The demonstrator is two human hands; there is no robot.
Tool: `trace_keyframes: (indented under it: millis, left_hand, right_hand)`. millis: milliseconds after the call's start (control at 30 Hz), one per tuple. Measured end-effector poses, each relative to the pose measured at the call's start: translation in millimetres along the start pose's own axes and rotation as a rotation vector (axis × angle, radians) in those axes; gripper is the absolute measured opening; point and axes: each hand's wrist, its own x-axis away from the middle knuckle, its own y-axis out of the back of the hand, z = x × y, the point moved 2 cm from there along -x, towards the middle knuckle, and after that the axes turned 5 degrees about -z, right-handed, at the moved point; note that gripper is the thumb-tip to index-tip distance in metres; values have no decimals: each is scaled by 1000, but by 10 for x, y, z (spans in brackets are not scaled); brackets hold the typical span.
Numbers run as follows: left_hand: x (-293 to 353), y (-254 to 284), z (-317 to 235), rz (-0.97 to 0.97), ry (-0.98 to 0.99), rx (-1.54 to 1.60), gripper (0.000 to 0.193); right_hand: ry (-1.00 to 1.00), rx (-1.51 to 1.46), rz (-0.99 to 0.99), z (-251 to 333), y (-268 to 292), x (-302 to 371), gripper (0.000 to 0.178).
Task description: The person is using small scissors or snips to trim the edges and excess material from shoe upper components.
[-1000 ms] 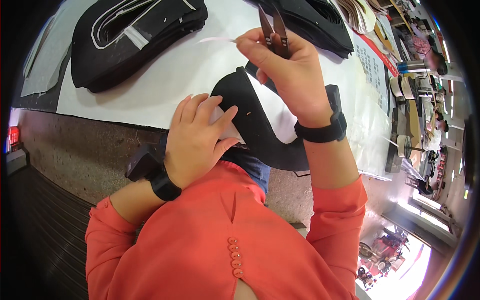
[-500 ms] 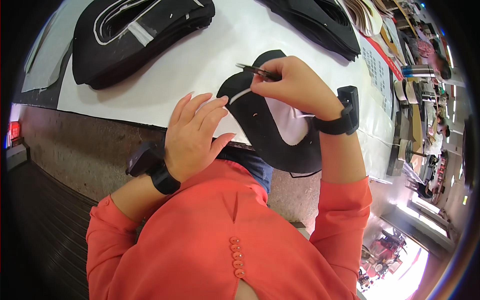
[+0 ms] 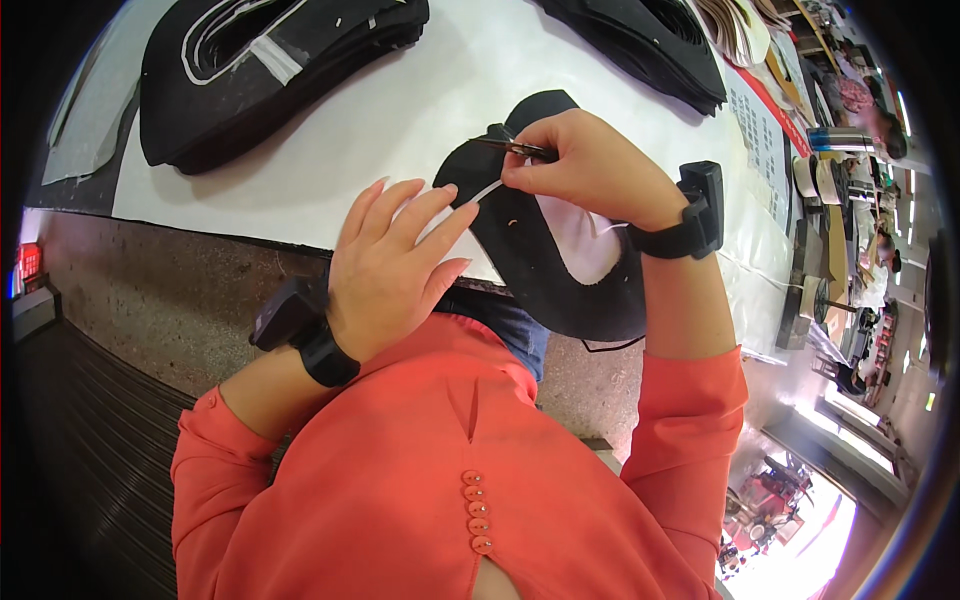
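A curved, U-shaped black fabric piece (image 3: 520, 245) lies at the table's near edge. My left hand (image 3: 385, 260) is open, fingers spread, with its fingertips at the piece's left edge. A narrow white strip (image 3: 487, 191) runs across the black piece from beside my left index fingertip to my right thumb. My right hand (image 3: 580, 165) is closed around small dark thread snips (image 3: 525, 150), their thin blades pointing left. Whether the right fingers also pinch the strip is hidden. Another bit of white strip (image 3: 610, 228) shows by my right wrist.
Stacks of black curved pieces stand at the far left (image 3: 330, 75) and far right (image 3: 640, 50) of the white-covered table (image 3: 300, 190). Rolls of white tape (image 3: 815, 180) and a metal cylinder (image 3: 838, 141) are on the right. Blurred people work farther off.
My left index finger has moved right to the white strip's end. The snips' blades have tilted flatter and look closer together. The black piece has shifted slightly.
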Motion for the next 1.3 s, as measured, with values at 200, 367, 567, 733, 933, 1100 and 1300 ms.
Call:
trace_keyframes:
  millis: [200,367,567,733,933,1100,1300]
  left_hand:
    - [-49,27,-37,19,1,-22,49]
    - [-87,31,-21,8,-6,7,47]
    - [-241,17,15,-60,-76,21,36]
    - [-487,-96,99,-46,-246,-26,25]
    - [-530,-121,82,24,-247,-20,29]
    - [-531,-131,96,48,-241,-5,31]
    - [-542,-143,104,64,-241,4,31]
  right_hand:
    - [11,78,-130,-17,11,-25,26]
    - [68,110,-248,-89,7,-78,28]
    - [32,137,-229,-125,-25,-138,27]
    - [18,198,-238,-97,-71,-144,24]
    - [66,270,-430,-45,-106,260,26]
    - [238,456,-595,-114,-184,682,38]
    - [248,476,-573,-120,-446,1015,51]
